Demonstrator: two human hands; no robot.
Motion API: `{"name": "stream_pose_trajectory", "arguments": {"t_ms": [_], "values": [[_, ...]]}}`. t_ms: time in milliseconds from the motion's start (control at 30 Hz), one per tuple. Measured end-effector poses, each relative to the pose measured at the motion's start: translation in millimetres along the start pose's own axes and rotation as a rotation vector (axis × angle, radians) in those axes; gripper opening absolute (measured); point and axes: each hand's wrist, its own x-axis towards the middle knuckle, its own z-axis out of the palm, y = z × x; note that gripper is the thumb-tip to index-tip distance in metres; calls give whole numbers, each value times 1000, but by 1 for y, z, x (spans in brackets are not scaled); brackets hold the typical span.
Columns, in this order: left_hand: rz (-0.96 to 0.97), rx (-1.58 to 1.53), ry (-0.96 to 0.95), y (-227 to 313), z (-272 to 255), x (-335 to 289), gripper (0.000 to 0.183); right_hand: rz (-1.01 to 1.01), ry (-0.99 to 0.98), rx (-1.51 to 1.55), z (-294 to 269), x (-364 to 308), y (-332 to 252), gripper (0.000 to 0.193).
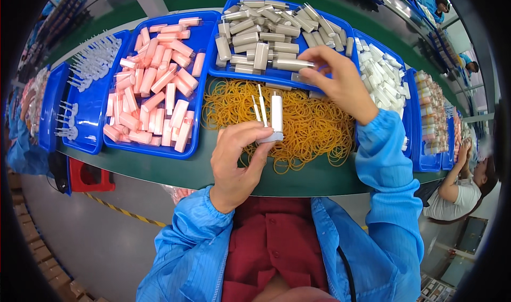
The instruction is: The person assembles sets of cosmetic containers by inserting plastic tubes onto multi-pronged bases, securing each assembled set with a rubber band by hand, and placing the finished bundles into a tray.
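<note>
My left hand (237,161) pinches a white plastic base (271,137) between thumb and fingers, above the rubber bands. Two thin white stems (262,106) and a thicker white tube with a clear tip (277,113) stand upright from that base. Over the near right part of a blue tray (215,70) is my right hand (338,78). Its thumb and fingers close around the clear end of a grey tube (290,64). More grey tubes (266,25) lie heaped in this tray. Yellow rubber bands (314,131) are piled in front of it.
Left of the bands sits a blue tray of pink tubes (154,84), then a tray of white stemmed bases (96,60). White tubes (380,78) fill a tray at right, with packed pieces (431,113) beyond. A red stool (90,177) stands at lower left. Other people work at far right.
</note>
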Motion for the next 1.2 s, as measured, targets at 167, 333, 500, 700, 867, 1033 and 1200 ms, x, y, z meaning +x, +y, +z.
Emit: {"name": "stream_pose_trajectory", "arguments": {"t_ms": [167,333,500,700,867,1033,1200], "values": [[-16,-178,-93,2,-5,3,29,360,60,723,-9,-25,-20,26],[-43,-371,-369,26,1,5,25,356,156,564,-1,-55,-26,28],[-53,-367,-460,30,10,2,21,331,177,536,0,-74,-20,37],[-12,-291,-475,29,16,-1,25,321,170,475,3,-83,-22,38],[89,-161,-446,28,17,-2,26,65,155,203,11,-86,-37,33],[353,3,-270,18,15,-1,31,-75,293,124,18,-80,-37,28],[346,31,-117,13,-7,4,35,-343,266,136,44,-60,-62,24]]}}
